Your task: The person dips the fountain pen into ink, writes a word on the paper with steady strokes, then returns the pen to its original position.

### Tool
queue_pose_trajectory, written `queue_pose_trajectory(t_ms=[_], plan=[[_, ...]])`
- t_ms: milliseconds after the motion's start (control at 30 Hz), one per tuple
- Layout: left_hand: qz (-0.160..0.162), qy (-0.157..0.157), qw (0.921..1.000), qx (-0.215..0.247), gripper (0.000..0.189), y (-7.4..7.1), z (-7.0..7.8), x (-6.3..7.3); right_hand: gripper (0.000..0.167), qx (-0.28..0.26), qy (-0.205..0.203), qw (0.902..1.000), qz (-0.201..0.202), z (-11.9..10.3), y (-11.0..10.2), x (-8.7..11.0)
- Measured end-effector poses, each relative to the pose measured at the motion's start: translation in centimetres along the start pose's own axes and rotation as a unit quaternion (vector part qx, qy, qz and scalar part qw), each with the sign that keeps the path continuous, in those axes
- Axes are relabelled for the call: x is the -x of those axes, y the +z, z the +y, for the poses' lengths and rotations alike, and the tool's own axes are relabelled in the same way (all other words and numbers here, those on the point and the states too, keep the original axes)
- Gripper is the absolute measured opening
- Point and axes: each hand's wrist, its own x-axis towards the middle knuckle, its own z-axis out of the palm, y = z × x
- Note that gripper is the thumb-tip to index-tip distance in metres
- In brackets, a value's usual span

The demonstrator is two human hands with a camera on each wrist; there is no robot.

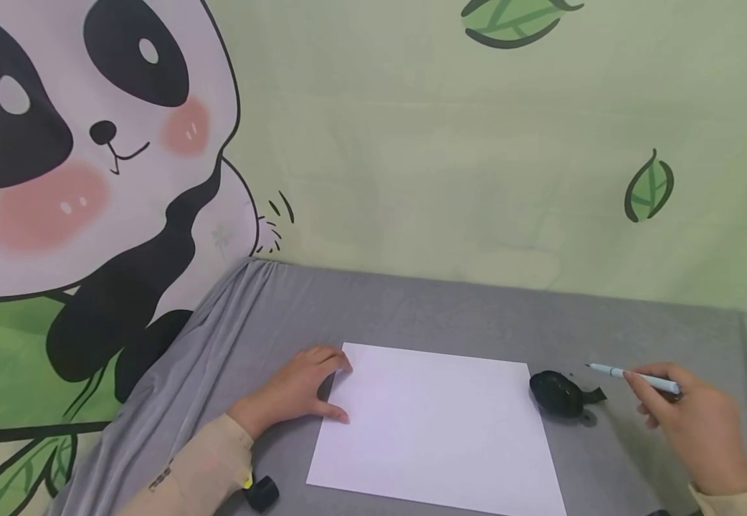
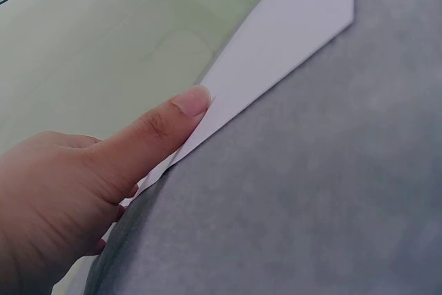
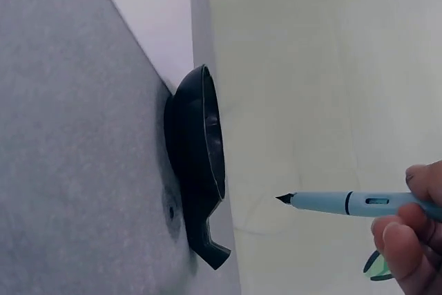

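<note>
My left hand (image 1: 302, 387) lies at the left edge of a white rectangular sheet of paper (image 1: 438, 430), thumb and fingers spread apart, the thumb resting straight on the paper. My right hand (image 1: 702, 423) pinches a light blue fountain pen with a dark nib (image 3: 331, 202) between thumb and fingers. The pen is raised above a grey cloth (image 1: 412, 301), its nib pointing left, well apart from the paper.

Between pen and paper sits a glossy black bowl-shaped dish with a short bent handle (image 1: 557, 394), its open side up, at the paper's right edge; I cannot tell whether they touch. A short black object (image 1: 262, 494) lies beside my beige left sleeve (image 1: 199, 466).
</note>
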Motion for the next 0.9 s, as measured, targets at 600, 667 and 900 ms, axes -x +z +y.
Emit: queue_pose_trajectory(t_ms=[600, 667, 900], plan=[[-0.005, -0.008, 0.9999, 0.005, 0.07, -0.2, 0.1, -0.1, 0.026, -0.031, 0.08, 0.9962, 0.017, -0.1, 0.5, -0.2], [-0.006, -0.008, 0.9999, 0.007, 0.069, -0.3, 0.2, -0.1, 0.026, -0.036, 0.08, 0.996, 0.019, -0.1, 0.6, -0.3], [-0.011, -0.014, 0.9998, 0.011, 0.069, -0.6, 0.4, 0.1, 0.024, -0.07, 0.05, 0.996, 0.025, -0.2, 1.2, -0.7]])
